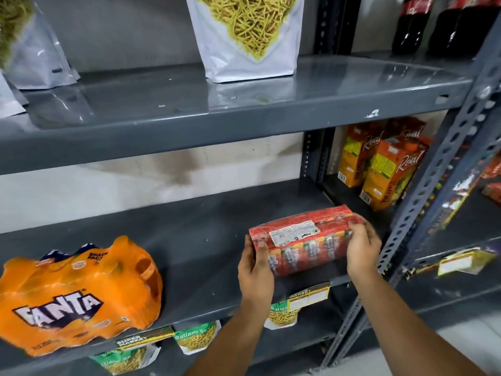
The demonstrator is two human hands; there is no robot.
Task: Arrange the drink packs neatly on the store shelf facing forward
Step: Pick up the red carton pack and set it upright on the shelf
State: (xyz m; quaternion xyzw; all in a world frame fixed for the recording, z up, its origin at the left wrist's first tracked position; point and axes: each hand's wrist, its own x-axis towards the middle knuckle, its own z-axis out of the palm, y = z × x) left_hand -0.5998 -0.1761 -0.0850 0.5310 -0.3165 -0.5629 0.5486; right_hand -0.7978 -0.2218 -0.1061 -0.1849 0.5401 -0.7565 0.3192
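Observation:
A red shrink-wrapped drink pack (303, 237) lies on the grey middle shelf (195, 240) near its right end, white label facing up. My left hand (254, 270) grips its left end and my right hand (362, 249) grips its right end. An orange Fanta multipack (78, 294) sits at the shelf's front left, logo facing forward and tilted slightly.
Orange Real juice cartons (385, 164) stand behind a perforated upright post (423, 191) at the right. Snack pouches (249, 36) stand on the upper shelf, dark cola bottles (412, 23) at top right. More snack bags (195, 337) sit on the lower shelf under price tags (309, 295).

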